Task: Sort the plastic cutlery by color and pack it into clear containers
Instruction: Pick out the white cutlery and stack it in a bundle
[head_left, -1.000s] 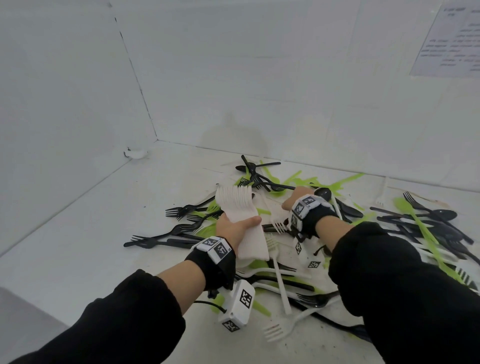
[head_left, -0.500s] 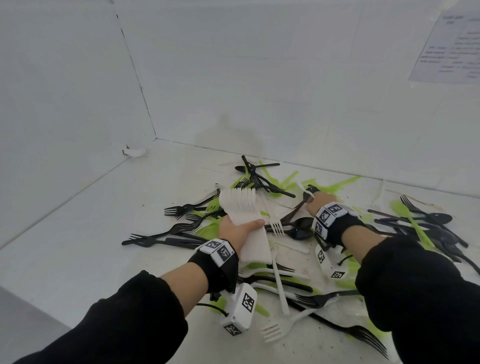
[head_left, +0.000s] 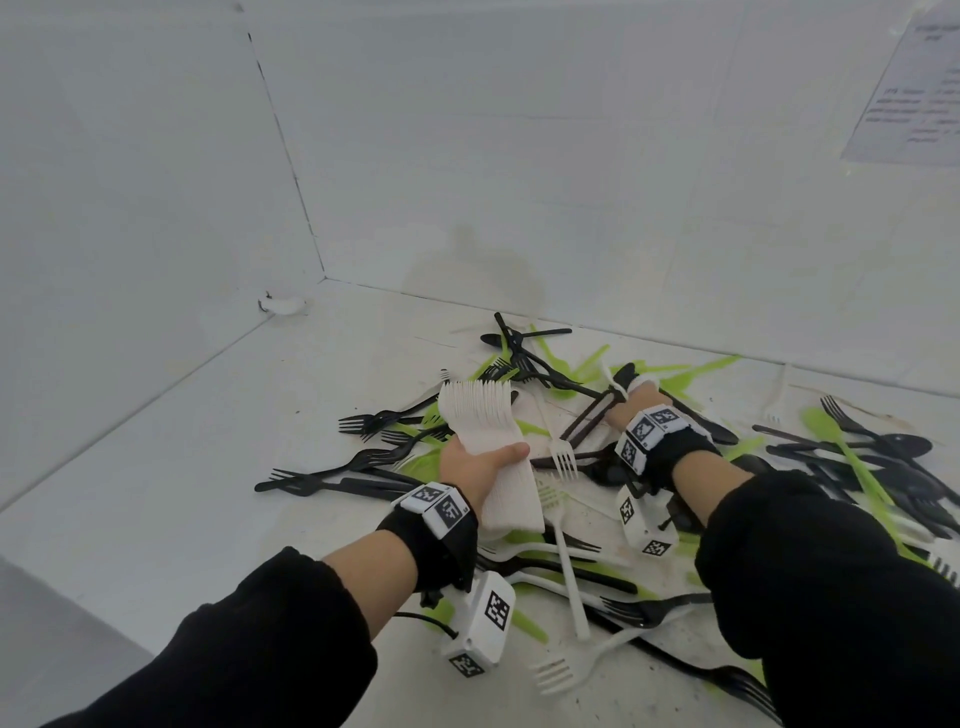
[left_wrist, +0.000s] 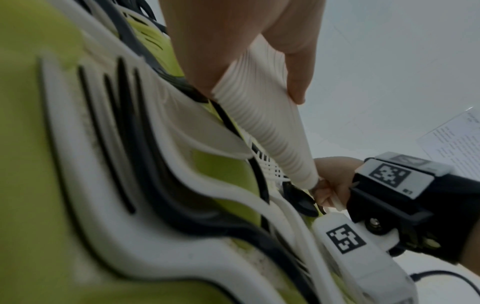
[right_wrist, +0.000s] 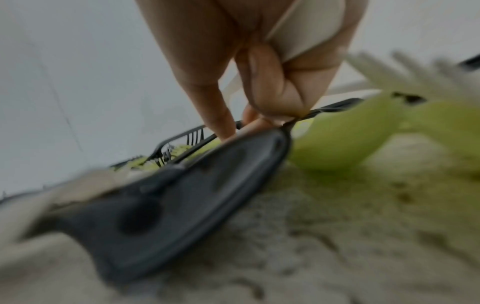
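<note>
**Left hand clutched a white fork stack while the right dug into the pile**

The left hand (head_left: 480, 467) curled its grip around a nested stack of white forks (head_left: 485, 431), thumb across the top of the handles and fingers wrapped below; the tines fanned out beyond the grip, away from the person, and the handle ends stuck out behind it toward the wrist. In the left wrist view the ribbed edges of the stacked handles ran out from between thumb and palm.

To the right of that grip and a little farther out, the right hand (head_left: 631, 397) reached down into the mixed pile of black, green and white cutlery (head_left: 571, 519) spread over the white tabletop (head_left: 208, 467). Its fingers (right_wrist: 272, 86) were curled, pinching a white utensil handle (right_wrist: 309, 30) against the palm, with the fingertips down among black fork handles. A black spoon (right_wrist: 182, 195) lay just beneath that grip, blurred, with a green piece (right_wrist: 345, 133) beside it.

Loose white forks lay nearer the person than both grips, and more black and green cutlery lay farther right.
</note>
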